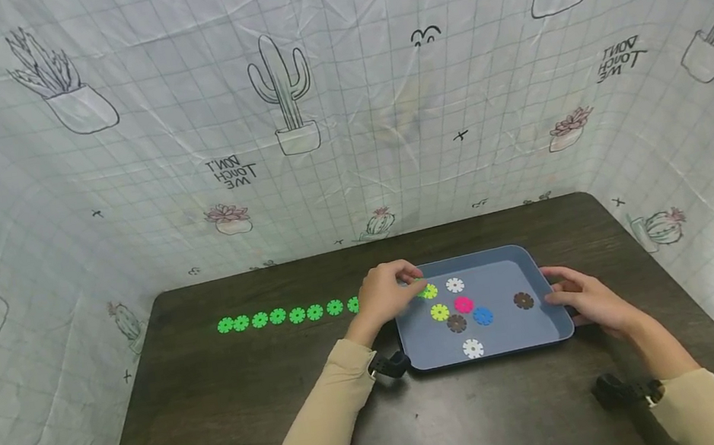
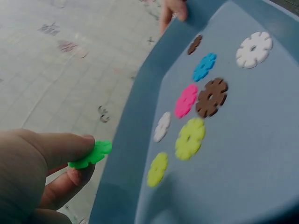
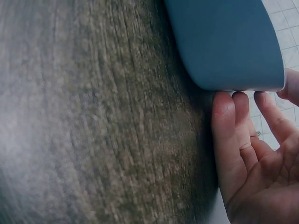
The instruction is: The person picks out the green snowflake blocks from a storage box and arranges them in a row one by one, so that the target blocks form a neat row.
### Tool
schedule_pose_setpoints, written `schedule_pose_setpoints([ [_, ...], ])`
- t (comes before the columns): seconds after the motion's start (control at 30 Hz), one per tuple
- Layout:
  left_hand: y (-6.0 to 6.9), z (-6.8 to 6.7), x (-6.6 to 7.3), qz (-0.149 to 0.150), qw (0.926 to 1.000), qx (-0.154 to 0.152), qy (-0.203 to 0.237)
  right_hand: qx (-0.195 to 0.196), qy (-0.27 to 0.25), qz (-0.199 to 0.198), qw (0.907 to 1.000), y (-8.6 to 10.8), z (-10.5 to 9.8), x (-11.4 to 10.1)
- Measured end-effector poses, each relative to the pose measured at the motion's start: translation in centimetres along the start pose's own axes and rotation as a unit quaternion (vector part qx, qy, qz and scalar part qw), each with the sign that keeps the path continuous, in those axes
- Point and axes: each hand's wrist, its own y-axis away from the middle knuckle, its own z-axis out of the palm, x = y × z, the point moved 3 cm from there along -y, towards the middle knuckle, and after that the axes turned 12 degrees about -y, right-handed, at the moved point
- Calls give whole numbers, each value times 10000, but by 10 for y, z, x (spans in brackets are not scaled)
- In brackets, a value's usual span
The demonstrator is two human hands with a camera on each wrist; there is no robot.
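My left hand [image 1: 385,297] pinches a green notched disc [image 2: 96,153] between thumb and fingers, above the left side of a blue-grey tray [image 1: 511,328]. At the tray's right end, my right hand [image 1: 593,301] grips the rim, its thumb at the top edge and fingertips [image 3: 224,109] against the outer wall. Inside the tray lie two yellow discs [image 2: 190,139], two white discs [image 1: 473,348], a pink disc [image 1: 463,304], a blue disc [image 1: 483,316] and two brown discs [image 1: 523,301], all flat and notched round the edge.
Left of the tray, several green notched discs [image 1: 277,316] form a row on the dark wooden table [image 1: 220,420]; my left hand hides the row's right end. A white cloth [image 1: 346,101] printed with cacti hangs behind the table and at both sides.
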Motion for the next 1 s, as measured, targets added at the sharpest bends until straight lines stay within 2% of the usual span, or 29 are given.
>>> schedule_pose_setpoints([
  [0.1, 7, -12, -11, -64, 9997, 194, 103, -14, -41, 1, 10000, 0, 0, 1],
  [0.27, 19, -32, -33, -159, 9982, 583, 27, -28, 33, 14, 10000, 0, 0, 2],
  [0.53, 36, -64, -67, -572, 9928, 1031, 198, -36, 78, 44, 10000, 0, -2, 1],
  [0.77, 53, -95, -103, -831, 9850, 1485, 297, -53, 60, 67, 9999, -2, -1, 2],
  [1.0, 79, -131, -142, -1285, 9728, 1897, 344, 5, 174, 111, 9998, -3, -2, 2],
])
